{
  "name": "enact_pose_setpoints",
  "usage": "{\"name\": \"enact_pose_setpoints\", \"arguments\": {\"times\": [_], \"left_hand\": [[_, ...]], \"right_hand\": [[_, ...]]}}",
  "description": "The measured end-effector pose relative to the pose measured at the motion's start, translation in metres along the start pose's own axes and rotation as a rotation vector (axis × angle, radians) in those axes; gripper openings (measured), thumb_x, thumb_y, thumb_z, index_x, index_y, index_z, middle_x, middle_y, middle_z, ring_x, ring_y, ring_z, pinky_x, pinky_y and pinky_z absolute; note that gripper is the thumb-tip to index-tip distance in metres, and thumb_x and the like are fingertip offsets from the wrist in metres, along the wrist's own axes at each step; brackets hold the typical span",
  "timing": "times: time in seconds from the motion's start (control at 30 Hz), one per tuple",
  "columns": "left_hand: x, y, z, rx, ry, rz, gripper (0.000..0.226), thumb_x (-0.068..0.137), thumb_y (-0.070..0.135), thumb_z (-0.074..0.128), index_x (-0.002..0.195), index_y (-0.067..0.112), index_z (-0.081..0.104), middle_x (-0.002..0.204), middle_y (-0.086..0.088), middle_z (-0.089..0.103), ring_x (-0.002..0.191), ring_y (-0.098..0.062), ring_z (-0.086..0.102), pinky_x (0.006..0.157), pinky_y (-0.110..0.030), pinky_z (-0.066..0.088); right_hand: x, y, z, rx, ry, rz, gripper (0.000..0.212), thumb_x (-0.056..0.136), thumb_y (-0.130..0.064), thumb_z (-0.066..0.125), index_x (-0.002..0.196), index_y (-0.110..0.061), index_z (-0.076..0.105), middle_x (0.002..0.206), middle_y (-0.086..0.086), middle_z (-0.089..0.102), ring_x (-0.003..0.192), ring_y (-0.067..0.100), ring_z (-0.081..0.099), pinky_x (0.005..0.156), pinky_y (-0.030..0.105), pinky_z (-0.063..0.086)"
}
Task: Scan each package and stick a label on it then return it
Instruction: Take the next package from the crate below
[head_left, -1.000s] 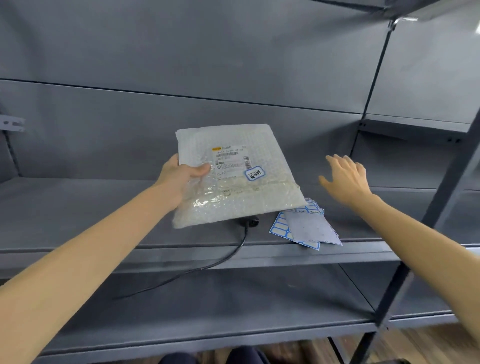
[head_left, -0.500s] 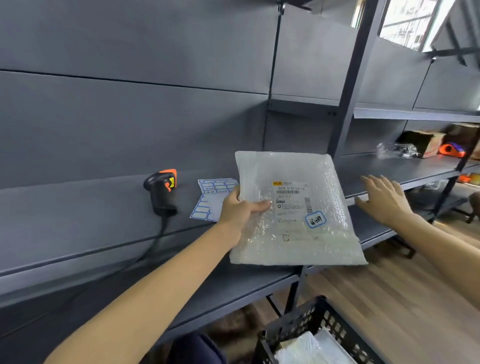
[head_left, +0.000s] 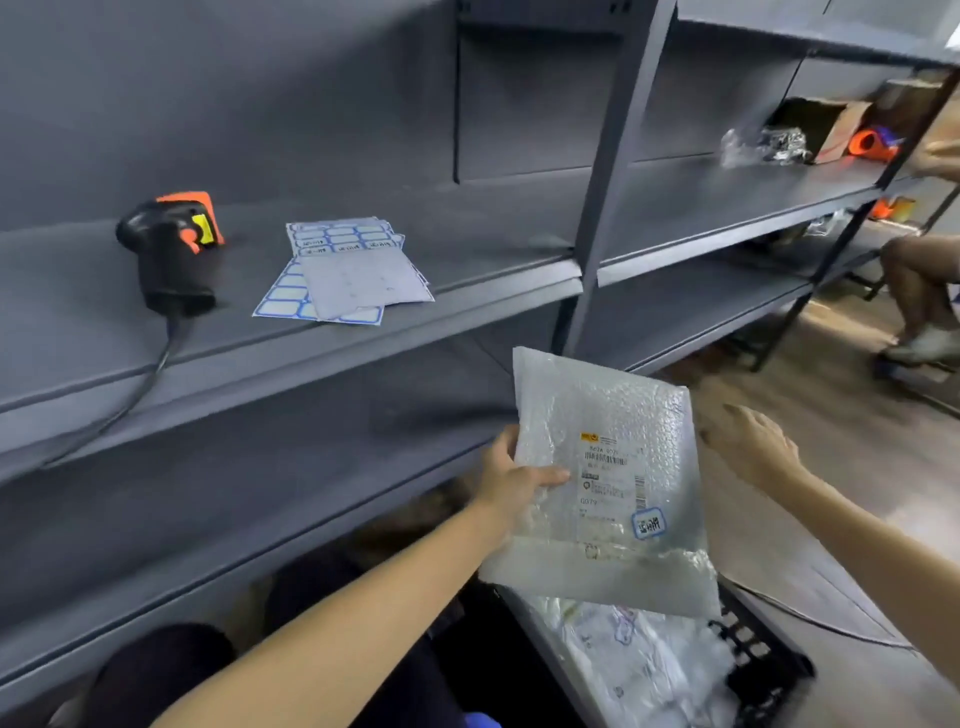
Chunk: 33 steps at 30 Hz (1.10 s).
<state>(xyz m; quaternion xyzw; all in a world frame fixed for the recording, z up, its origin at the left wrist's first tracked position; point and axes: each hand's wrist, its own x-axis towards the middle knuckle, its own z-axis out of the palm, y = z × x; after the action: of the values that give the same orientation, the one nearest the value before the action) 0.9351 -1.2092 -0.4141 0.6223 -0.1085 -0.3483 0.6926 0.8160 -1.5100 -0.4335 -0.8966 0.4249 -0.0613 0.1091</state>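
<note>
My left hand (head_left: 511, 480) grips the left edge of a clear bubble-wrap package (head_left: 602, 488), thumb on its face. The package bears a white shipping label and a small blue-edged sticker (head_left: 648, 523) at its lower right. It hangs above a black plastic crate (head_left: 763, 660) that holds other packages. My right hand (head_left: 748, 447) is open, fingers spread, just right of the package and apart from it. On the grey shelf (head_left: 467, 291) lie sheets of blue-edged labels (head_left: 343, 270) and a black and orange barcode scanner (head_left: 169, 249) with its cable.
A grey shelf post (head_left: 613, 171) stands just beyond the package. Further right on the shelf sit a plastic bag, a cardboard box (head_left: 826, 124) and an orange tape dispenser (head_left: 872, 143). Another person's legs (head_left: 919, 301) are at the far right on the wooden floor.
My view turned right and down. My left hand carried the package down from shelf height to just over the crate; my right hand followed beside it, still open.
</note>
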Motion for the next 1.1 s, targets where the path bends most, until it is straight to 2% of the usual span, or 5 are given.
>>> {"name": "enact_pose_setpoints", "arguments": {"times": [0.37,0.5,0.6,0.9,1.1], "left_hand": [[0.024,-0.102,0.012,0.112,0.150,-0.244,0.055,0.070,-0.004,0.076,0.117,0.016,0.056,0.108,-0.007,0.069,0.095,-0.027,0.068,0.085,-0.049,0.056],[0.030,-0.126,0.011,0.101,0.185,-0.306,0.051,0.072,-0.002,0.076,0.114,0.020,0.056,0.106,-0.004,0.069,0.092,-0.024,0.068,0.084,-0.048,0.056],[0.033,-0.136,0.013,0.076,0.186,-0.332,0.048,0.073,0.000,0.077,0.112,0.021,0.057,0.105,-0.003,0.070,0.091,-0.024,0.069,0.083,-0.048,0.056],[0.043,-0.165,0.009,0.126,0.093,-0.370,0.051,0.077,0.016,0.079,0.120,0.018,0.050,0.117,0.001,0.063,0.105,-0.016,0.062,0.094,-0.040,0.050],[0.046,-0.172,-0.035,0.669,0.217,-0.193,0.042,0.090,0.017,0.063,0.130,0.019,0.049,0.134,0.000,0.053,0.123,-0.016,0.049,0.100,-0.030,0.040]], "right_hand": [[-0.041,0.035,0.118,0.408,-0.402,0.174,0.045,0.103,-0.034,0.039,0.131,-0.002,0.053,0.136,0.018,0.054,0.121,0.032,0.053,0.100,0.040,0.041],[-0.050,0.040,0.137,0.861,-0.726,0.423,0.065,0.091,-0.066,0.031,0.113,-0.012,0.061,0.123,0.015,0.060,0.098,0.025,0.062,0.087,0.035,0.048],[-0.055,0.040,0.149,1.026,-0.908,0.385,0.076,0.083,-0.065,0.049,0.134,-0.010,0.050,0.134,0.027,0.051,0.119,0.043,0.053,0.108,0.050,0.038],[-0.026,0.057,0.142,1.087,-0.716,0.247,0.029,0.085,-0.024,0.063,0.108,-0.007,0.066,0.097,0.016,0.067,0.071,0.030,0.066,0.061,0.039,0.058],[0.034,0.084,0.132,0.732,-0.541,0.197,0.036,0.085,-0.017,0.070,0.119,-0.015,0.058,0.111,0.015,0.066,0.080,0.025,0.065,0.069,0.034,0.055]]}}
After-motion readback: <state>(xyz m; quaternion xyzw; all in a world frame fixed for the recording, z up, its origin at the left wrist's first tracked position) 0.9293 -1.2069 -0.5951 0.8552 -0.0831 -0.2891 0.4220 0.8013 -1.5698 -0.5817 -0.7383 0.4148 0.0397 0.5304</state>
